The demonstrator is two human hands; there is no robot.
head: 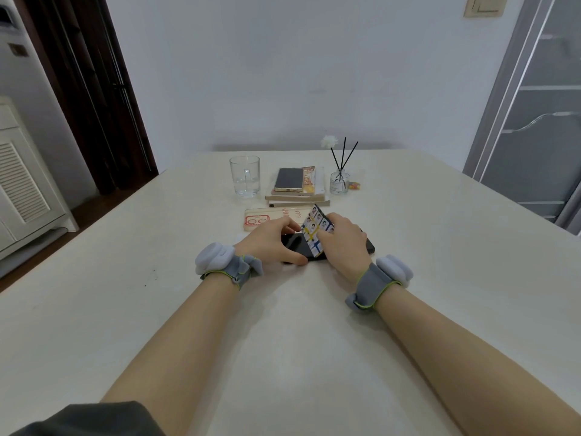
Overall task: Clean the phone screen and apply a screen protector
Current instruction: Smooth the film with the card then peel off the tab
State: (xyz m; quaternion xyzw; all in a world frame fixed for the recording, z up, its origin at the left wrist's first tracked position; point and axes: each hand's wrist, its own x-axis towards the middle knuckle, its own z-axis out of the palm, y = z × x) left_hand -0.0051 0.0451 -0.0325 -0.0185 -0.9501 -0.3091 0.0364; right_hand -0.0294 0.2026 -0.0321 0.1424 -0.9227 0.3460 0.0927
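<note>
A black phone (297, 245) lies screen-up on the white table (283, 325), a little past the middle. My left hand (272, 240) holds its left end, thumb on the near edge and fingers curled over the far edge. My right hand (341, 239) grips a printed card (314, 231) with small pictures and yellow stripes. The card stands tilted with its lower edge on the screen. The right hand hides most of the phone's right half.
Behind the hands lies a flat beige packet with red print (267, 217). Farther back stand a glass mug (245, 176), a second phone (289, 179) on a stack of books, and a reed diffuser bottle (339, 180).
</note>
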